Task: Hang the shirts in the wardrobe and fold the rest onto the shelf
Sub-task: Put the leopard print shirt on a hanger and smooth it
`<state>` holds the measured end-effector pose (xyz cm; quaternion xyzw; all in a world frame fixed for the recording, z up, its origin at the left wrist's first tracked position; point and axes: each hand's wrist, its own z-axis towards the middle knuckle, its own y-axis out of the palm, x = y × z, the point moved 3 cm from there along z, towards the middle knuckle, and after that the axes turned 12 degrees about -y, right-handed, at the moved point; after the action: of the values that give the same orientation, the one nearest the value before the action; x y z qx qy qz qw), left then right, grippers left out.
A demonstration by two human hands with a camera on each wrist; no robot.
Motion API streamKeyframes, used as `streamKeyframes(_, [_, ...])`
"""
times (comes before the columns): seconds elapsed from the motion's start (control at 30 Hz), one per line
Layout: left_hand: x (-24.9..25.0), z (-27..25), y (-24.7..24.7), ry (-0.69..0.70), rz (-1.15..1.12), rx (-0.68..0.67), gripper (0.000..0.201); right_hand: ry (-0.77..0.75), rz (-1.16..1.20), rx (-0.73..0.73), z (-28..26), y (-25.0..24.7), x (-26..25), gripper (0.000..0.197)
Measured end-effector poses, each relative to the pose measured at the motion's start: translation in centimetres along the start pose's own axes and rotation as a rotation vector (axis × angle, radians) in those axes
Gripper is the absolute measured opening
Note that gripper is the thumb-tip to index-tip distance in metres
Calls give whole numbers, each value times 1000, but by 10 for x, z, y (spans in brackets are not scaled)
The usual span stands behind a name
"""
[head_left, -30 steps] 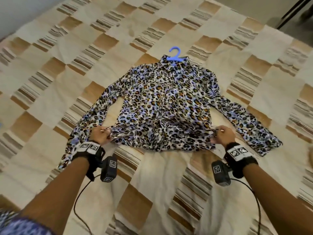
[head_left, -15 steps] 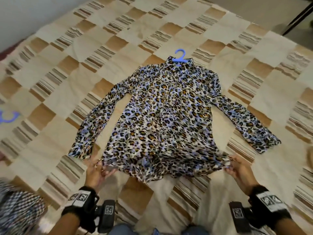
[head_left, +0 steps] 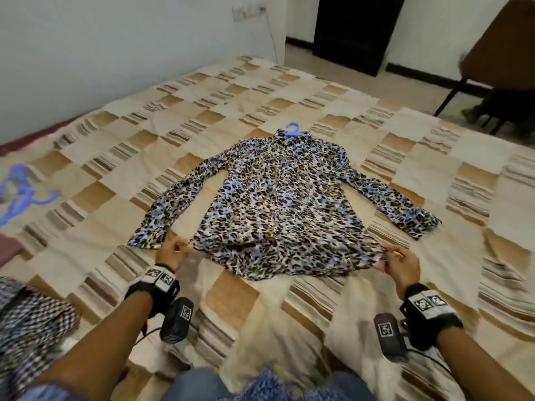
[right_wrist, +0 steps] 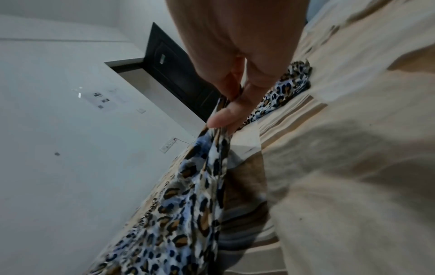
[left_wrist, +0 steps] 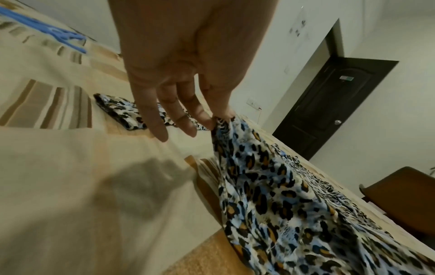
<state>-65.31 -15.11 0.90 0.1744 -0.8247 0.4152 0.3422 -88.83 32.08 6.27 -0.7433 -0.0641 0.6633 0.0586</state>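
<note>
A leopard-print shirt (head_left: 283, 204) in blue, black and tan lies spread flat on the checked bedspread (head_left: 121, 157), sleeves out to both sides. A blue hanger (head_left: 293, 131) sticks out of its collar at the far end. My left hand (head_left: 173, 251) pinches the hem's left corner (left_wrist: 222, 122) between thumb and forefinger, the other fingers hanging straight. At the hem's right corner (right_wrist: 216, 135) my right hand (head_left: 398, 260) pinches the cloth the same way. Between the two hands the hem is lifted a little off the bed.
More blue hangers (head_left: 26, 195) lie at the bed's left edge. A black-and-white checked garment (head_left: 26, 316) sits at the near left. A white wall runs behind the bed, with a dark door (head_left: 356, 30) beyond and a chair (head_left: 492, 70) at the far right.
Both hands have drawn the hem toward me, stretching the bunched shirt out to full length. The head view has lifted, and the wall and door now show.
</note>
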Motion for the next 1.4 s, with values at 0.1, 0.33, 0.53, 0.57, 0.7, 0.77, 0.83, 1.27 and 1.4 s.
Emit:
streamKeyframes(0.1, [4, 5, 7, 32, 9, 36, 8, -71, -134, 20, 8, -1, 3, 19])
streamKeyframes(0.33, [10, -2, 29, -42, -1, 178, 5, -113, -330, 172, 35, 3, 25, 19])
streamKeyframes(0.53, [15, -42, 63, -35, 248, 63, 46, -401, -811, -144, 25, 47, 41, 45])
streamKeyframes(0.57, [19, -56, 71, 95, 331, 46, 42, -565, -845, -248, 16, 62, 34, 42])
streamKeyframes(0.7, [32, -103, 120, 594, 613, -332, 23, -987, -870, -759, -25, 116, 15, 16])
streamKeyframes(0.77, [38, -110, 141, 702, 809, -368, 32, -884, -1026, -1105, -37, 134, 28, 20])
streamKeyframes(0.83, [45, -105, 156, 630, 963, -316, 42, -808, -1244, -1221, -36, 145, 42, 29])
streamKeyframes(1.27, [39, -131, 138, 651, 919, -416, 19, -695, -1097, -1255, -46, 116, 12, 16])
streamKeyframes(1.4, [18, -142, 147, 585, 954, -656, 24, -509, -1107, -1495, -60, 107, 28, 26])
